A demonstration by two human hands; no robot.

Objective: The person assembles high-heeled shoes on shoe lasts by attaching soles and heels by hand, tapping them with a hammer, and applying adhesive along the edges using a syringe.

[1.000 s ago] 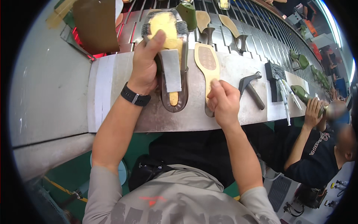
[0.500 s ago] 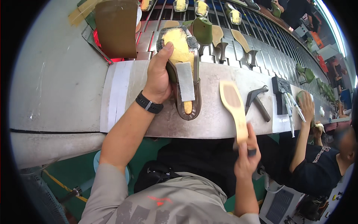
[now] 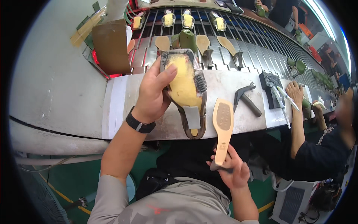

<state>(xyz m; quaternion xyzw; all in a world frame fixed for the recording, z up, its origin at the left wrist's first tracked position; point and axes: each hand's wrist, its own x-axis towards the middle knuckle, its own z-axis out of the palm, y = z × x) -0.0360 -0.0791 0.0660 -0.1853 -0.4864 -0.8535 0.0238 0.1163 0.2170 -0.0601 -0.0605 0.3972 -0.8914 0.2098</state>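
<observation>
My left hand (image 3: pixel 154 89) grips a shoe upper (image 3: pixel 182 80) with its underside turned up, thumb pressed on the yellow bottom near the toe. A grey strip (image 3: pixel 192 117) lies along its narrow waist, and dark bristly material edges the toe. Over the table's front edge, my right hand (image 3: pixel 235 170) holds a tan shoe sole (image 3: pixel 224 121) by its heel end, fingers around a dark heel piece. The sole's broad end points up and shows a darker, textured patch. Sole and upper are apart, side by side.
A hammer (image 3: pixel 246 99) lies on the table right of the sole. Beyond it are a black block (image 3: pixel 270 89) and white pen-like tools (image 3: pixel 282 98). A roller conveyor (image 3: pixel 149 31) carries several uppers and heeled soles. A co-worker's hand (image 3: pixel 294 91) works at the right.
The upper has come nearer and tilted, showing more of its toe. The sole has moved left toward it and turned more upright, and my right-hand fingers have shifted around the heel.
</observation>
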